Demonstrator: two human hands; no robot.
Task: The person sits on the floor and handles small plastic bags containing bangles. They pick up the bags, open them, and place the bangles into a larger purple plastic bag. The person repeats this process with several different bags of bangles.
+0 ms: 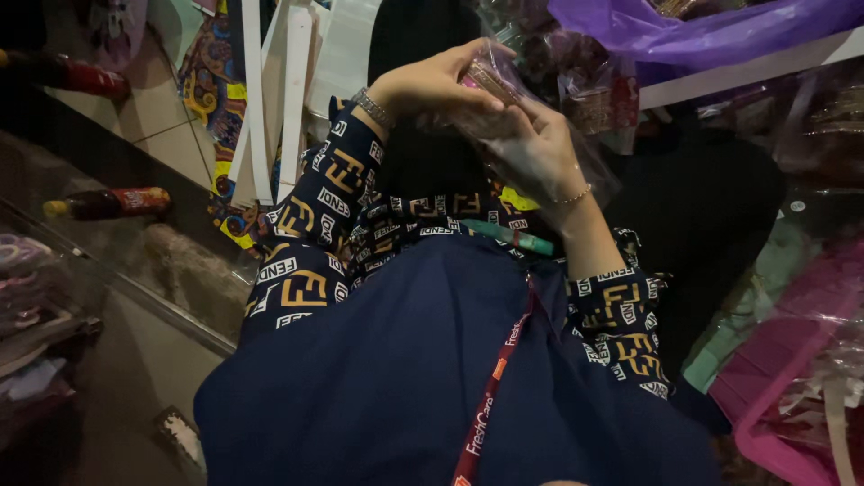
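My left hand [432, 85], with a metal band at the wrist, and my right hand [535, 148], with a thin bracelet, meet in front of my chest. Together they grip a small clear plastic bag [504, 79] that has something pink and brown inside. My left fingers curl over the top of the bag, and my right hand holds it from below and behind. The crinkled plastic trails over my right wrist. Both sleeves are dark with a gold and white pattern. A teal pen [515, 239] lies across my dark blue garment, and a red lanyard [490, 396] hangs below it.
A purple plastic bag [702, 31] lies on a white shelf at the top right, beside packed clear bags. A pink basket [783, 387] sits at the lower right. Two red-labelled bottles [108, 202] [76, 76] and a glass counter edge [135, 288] are on the left.
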